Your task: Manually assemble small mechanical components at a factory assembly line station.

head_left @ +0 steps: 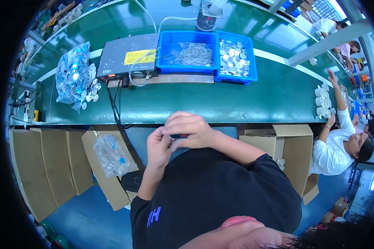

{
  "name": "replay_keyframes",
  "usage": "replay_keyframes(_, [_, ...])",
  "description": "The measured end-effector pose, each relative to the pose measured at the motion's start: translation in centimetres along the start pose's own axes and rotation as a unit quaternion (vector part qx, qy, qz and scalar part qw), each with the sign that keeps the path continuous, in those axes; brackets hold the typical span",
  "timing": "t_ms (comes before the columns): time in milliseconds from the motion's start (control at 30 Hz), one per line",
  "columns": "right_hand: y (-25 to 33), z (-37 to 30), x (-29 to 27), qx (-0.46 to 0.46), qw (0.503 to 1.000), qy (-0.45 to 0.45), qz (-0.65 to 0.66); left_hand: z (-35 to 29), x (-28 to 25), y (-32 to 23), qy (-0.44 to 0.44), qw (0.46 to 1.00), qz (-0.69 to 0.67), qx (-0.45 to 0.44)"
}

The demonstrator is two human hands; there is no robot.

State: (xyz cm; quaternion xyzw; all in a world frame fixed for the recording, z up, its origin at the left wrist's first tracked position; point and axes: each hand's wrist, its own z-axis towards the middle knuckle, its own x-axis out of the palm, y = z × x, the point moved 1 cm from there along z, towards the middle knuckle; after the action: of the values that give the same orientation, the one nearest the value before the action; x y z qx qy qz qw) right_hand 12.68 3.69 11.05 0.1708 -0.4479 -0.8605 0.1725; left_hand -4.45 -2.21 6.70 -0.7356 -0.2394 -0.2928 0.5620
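Left hand: yours (158, 145), fingers bent, tips meeting the other hand just off the counter's (174, 103) near edge.
Right hand: yours (191, 128), fingers curled over the left fingertips; can't tell if either hand grips anything.
Between fingers: any piece there is hidden by your knuckles; small red patch (183, 135) shows under the right hand, can't tell what it is.
Left blue bin (188, 69): on counter ahead of you, grey flaky-looking heap (197, 54), single pieces hard to make out.
Right blue bin (237, 80): touching it, small squarish pieces (235, 58), silvery to pale, jumbled.
Right-side carton (297, 159): partly covered by your sleeve.
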Motion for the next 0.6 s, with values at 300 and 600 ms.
replay_keyframes(300, [-1.7, 2.3, -1.8, -0.016, 0.989, 0.049, 0.142, 1.8, 1.8, -1.0, -0.012, 0.999, 0.045, -0.004])
replay_keyframes(600, [-2.7, 1.7, -2.7, -0.002, 0.99, -0.028, -0.136, 1.7, 2.8, -2.8, -0.09, 0.979, 0.184, -0.001])
